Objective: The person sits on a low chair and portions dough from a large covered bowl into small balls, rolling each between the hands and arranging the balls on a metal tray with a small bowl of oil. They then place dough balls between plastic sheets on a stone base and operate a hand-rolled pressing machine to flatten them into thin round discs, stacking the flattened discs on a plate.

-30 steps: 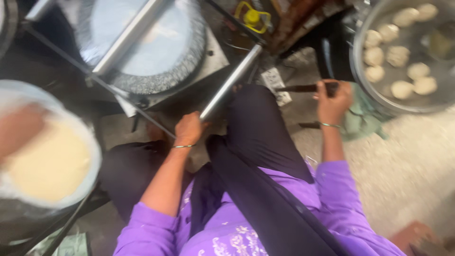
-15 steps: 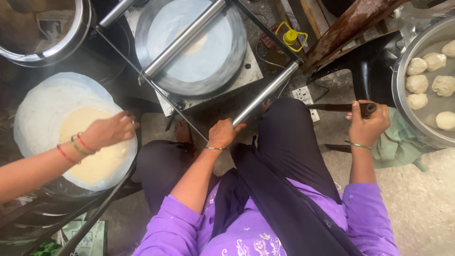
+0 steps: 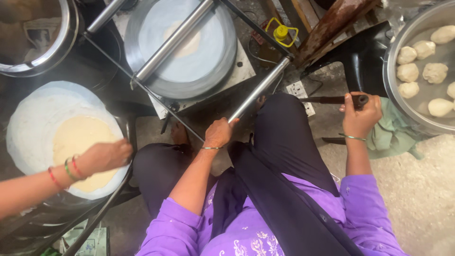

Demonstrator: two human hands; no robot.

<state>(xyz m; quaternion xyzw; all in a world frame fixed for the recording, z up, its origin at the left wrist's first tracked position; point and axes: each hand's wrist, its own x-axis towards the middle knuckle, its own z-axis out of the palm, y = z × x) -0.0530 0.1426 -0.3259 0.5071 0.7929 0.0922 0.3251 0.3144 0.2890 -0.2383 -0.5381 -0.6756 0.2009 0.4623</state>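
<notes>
A rough grey concrete floor (image 3: 422,189) fills the lower right of the frame, brightly lit by daylight. Toward the upper middle the floor is darker and stained, with a white wall socket plate (image 3: 301,95) lying there.

The metal basin (image 3: 403,102) of dough balls (image 3: 434,72) at the upper right is cut off by the frame's right and top edges, so its full count cannot be told. A steel pot (image 3: 45,52) at the upper left is cropped by the top edge. The co-worker's arm (image 3: 33,189) enters from the left edge; the rest of that person is out of frame. The right hand (image 3: 361,115) covers part of the dark handle (image 3: 332,100). The left hand (image 3: 219,134) hides the lower end of the steel bar (image 3: 260,88).
</notes>
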